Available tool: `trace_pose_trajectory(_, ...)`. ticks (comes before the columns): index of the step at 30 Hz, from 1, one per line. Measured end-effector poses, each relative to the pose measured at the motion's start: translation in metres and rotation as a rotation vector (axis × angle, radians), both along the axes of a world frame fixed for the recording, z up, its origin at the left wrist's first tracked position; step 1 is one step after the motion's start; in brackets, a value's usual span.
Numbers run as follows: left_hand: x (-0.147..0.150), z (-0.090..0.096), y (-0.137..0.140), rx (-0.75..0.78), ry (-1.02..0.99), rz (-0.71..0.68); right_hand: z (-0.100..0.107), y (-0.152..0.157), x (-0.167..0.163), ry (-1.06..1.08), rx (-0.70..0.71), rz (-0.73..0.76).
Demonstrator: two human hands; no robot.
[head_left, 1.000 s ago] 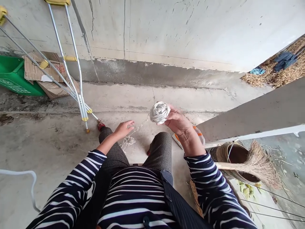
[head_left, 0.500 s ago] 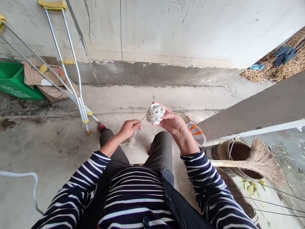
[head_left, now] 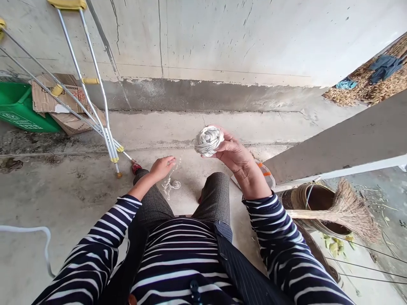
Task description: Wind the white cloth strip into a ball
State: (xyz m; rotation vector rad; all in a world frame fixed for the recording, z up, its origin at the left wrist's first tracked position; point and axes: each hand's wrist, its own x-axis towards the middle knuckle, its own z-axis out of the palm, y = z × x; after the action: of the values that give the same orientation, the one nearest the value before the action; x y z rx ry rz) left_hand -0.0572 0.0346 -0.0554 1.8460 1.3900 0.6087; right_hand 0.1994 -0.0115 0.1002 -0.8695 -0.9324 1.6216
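Note:
A ball of off-white cord (head_left: 209,141) is held up in front of me by my right hand (head_left: 233,156), its fingers and thumb closed around the ball's right side. My left hand (head_left: 161,167) is to the left and a little lower, its fingers loosely stretched out and apparently holding nothing. Just right of its fingertips, a blurred loose strand (head_left: 178,164) hangs in the air. Whether the strand touches those fingertips is hard to see. Below, a small coiled heap of the same cord (head_left: 176,184) appears between my knees, near the floor.
Crutches (head_left: 103,123) lean at the left, before a cardboard box (head_left: 70,99) and a green bin (head_left: 27,108). At right are a pillar (head_left: 343,135), an orange-striped bag (head_left: 266,173), a bucket (head_left: 313,199) and a straw broom (head_left: 349,212). A pale wall (head_left: 222,42) stands ahead.
My left hand has moved left, away from the ball, and its pinch on the strand has loosened. The strand has gone slack. My right hand has lifted the ball slightly.

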Motion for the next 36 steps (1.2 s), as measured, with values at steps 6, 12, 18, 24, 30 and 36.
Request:
trace_pose_trajectory(6,0.055,0.057,-0.002,0.165,-0.345,-0.031,-0.017,0.003,-0.025,-0.06,-0.081,0.067)
trace_pose_trajectory(12,0.062,0.076,0.001,0.175,-0.425,-0.007,0.0,0.006,-0.017,-0.12,-0.009,0.027)
trace_pose_trajectory(18,0.056,0.066,0.001,0.113,-0.442,-0.101,0.003,0.004,-0.011,-0.082,-0.064,0.061)
trace_pose_trajectory(24,0.045,0.054,-0.024,-0.017,-0.465,-0.245,0.0,0.009,-0.004,-0.165,0.008,-0.072)
trace_pose_trajectory(30,0.031,0.048,-0.044,-0.177,-0.426,-0.351,-0.019,0.025,0.001,-0.293,0.057,-0.277)
trace_pose_trajectory(36,0.019,0.048,-0.045,-0.267,-0.403,-0.412,-0.033,0.029,-0.002,-0.331,0.056,-0.282)
